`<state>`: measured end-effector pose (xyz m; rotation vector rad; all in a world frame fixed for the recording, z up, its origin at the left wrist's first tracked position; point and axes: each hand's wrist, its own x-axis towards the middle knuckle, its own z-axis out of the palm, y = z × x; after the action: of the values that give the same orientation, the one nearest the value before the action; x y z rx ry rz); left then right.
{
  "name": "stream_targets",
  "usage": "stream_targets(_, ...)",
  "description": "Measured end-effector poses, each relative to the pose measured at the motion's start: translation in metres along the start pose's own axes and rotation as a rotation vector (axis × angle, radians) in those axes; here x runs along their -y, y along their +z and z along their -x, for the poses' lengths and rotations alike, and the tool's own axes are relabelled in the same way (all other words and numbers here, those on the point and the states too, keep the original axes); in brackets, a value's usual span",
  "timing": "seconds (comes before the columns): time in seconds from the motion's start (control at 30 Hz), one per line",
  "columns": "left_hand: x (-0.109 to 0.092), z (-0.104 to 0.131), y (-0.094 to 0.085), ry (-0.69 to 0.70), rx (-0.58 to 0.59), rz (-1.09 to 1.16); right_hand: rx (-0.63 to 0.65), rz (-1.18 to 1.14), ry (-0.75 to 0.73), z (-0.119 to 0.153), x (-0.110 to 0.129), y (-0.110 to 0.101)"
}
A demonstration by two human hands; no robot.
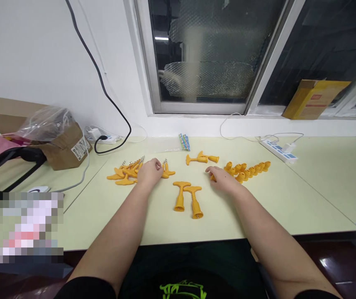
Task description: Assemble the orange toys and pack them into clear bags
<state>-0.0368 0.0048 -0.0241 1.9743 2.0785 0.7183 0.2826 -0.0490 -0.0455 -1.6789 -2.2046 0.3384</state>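
My left hand (pixel 149 172) is over a pile of yellow T-shaped corkscrew handles (pixel 125 181) with bare metal spirals. Its fingers are curled together, and whatever they hold is hidden. Just right of it lie more corkscrew handles (pixel 167 171), spirals pointing away from me. On the right, my right hand (pixel 223 179) has its fingers closed on a yellow corkscrew sleeve (pixel 213 177), mostly covered by the hand. Beside it stand several hollow yellow sleeves (pixel 252 170) in rows. Between my forearms lie two corkscrews with sleeves fitted (pixel 197 203), and two more corkscrews (pixel 198 159) lie farther back.
Small colourful packets (pixel 184 142) lie near the wall. A power strip (pixel 278 150) with cables is at the back right. At left are an open cardboard box (pixel 69 145) with plastic wrap and a black cable (pixel 103 85). The table's front edge runs before my body.
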Motion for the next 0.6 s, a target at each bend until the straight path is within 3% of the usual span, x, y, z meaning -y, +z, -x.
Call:
stream_targets(0.2, -0.002, 0.000, 0.007, 0.143, -0.047, -0.033, -0.122, -0.225, -0.056, -0.005, 0.003, 0.001)
stream_targets(0.33, -0.007, 0.004, 0.011, 0.238, -0.052, -0.049, -0.175, -0.192, 0.016, -0.009, -0.004, -0.001)
stream_targets(0.6, -0.008, 0.006, 0.013, 0.261, -0.035, -0.021, -0.265, -0.209, 0.182, -0.009, -0.015, -0.005)
